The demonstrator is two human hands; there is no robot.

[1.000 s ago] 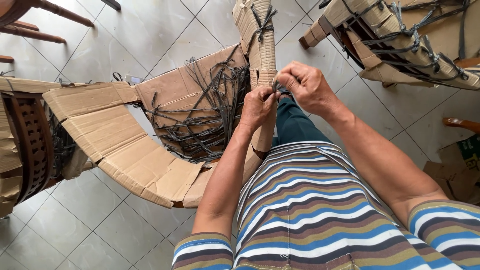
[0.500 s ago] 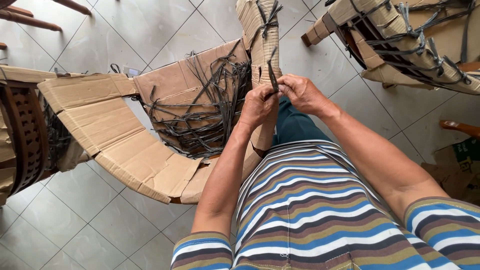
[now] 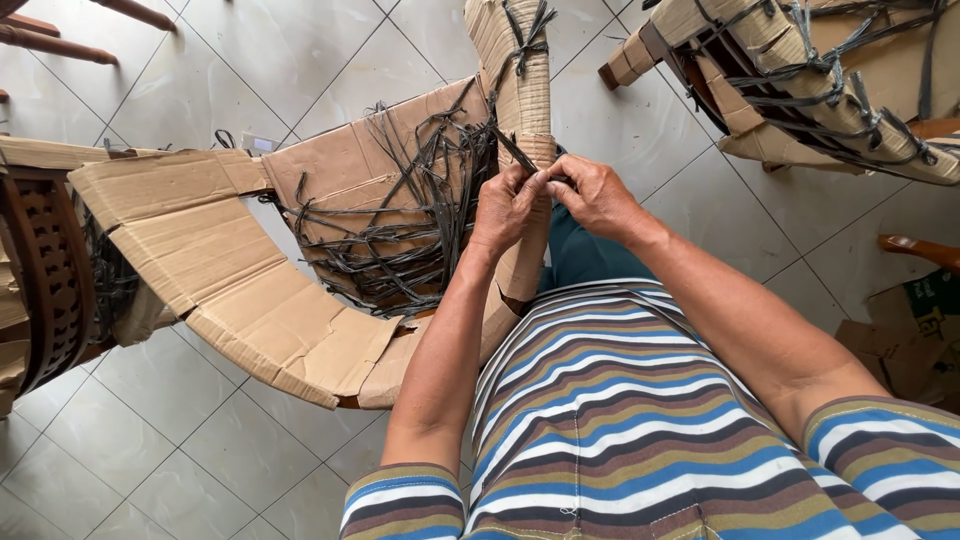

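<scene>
strap is the worry here: thin dark plastic strip, pinched between both hands just in front of the cardboard-wrapped chair leg. my guess, if i pull too hard or at a bad angle the strip could slip out of my fingers or snap, & the knot would go loose. it could also bite into the cardboard & tear it, since the wrap looks soft at the edges. the tangle of loose straps on the wrapped chair seat, just left of my hands, could snag the end i'm working w/.

left hand is closed, thumb & fingers clamped on the strap, knuckles up against the wrapped leg. right hand is closed too, fingertips pinching the same strap right beside the left thumb; the two hands touch. so the strap sits inside both grips at once, its free end poking up & left from between them, toward the tie already knotted higher on the leg.

the wrapped chair lies on its side on the tiled floor, a long cardboard sheet folded around it to the left. another strapped & wrapped chair stands upper right, well apart. cardboard scrap on the floor at far right. can't tell how tight the knot is from here.
</scene>
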